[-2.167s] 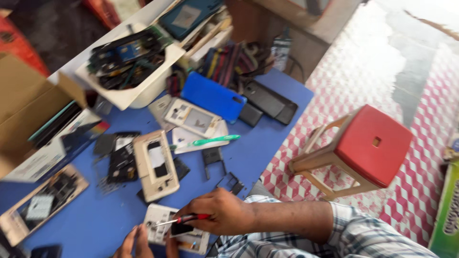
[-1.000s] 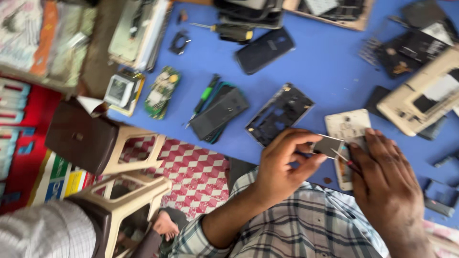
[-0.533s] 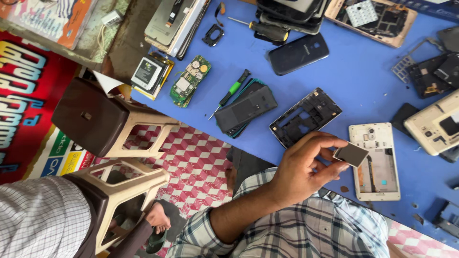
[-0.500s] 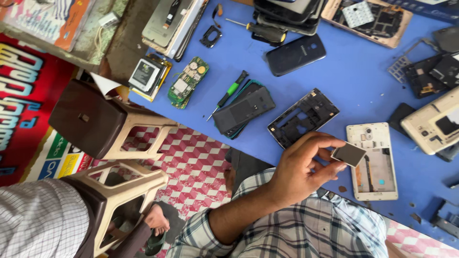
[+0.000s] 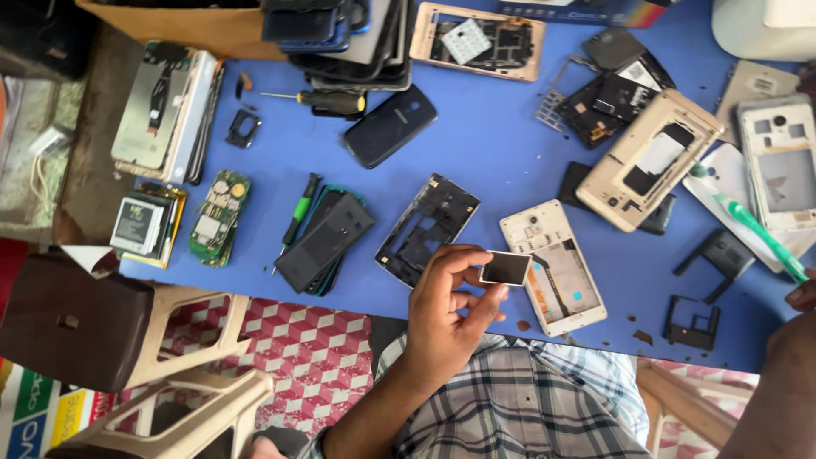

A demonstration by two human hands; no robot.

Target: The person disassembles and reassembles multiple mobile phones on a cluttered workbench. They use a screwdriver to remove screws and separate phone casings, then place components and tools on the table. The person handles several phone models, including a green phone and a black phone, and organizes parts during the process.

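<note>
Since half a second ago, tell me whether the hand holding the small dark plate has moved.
No. The left hand holds the small dark plate at the left edge of the white phone frame, as it did then.

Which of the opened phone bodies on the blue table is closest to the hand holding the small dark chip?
The white phone body, right beside the left hand and its chip; the black frame lies slightly farther.

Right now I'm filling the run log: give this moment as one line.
left hand: pinches small dark rectangular part | right hand: frame edge, grip unclear | below: white phone frame on blue table
</note>
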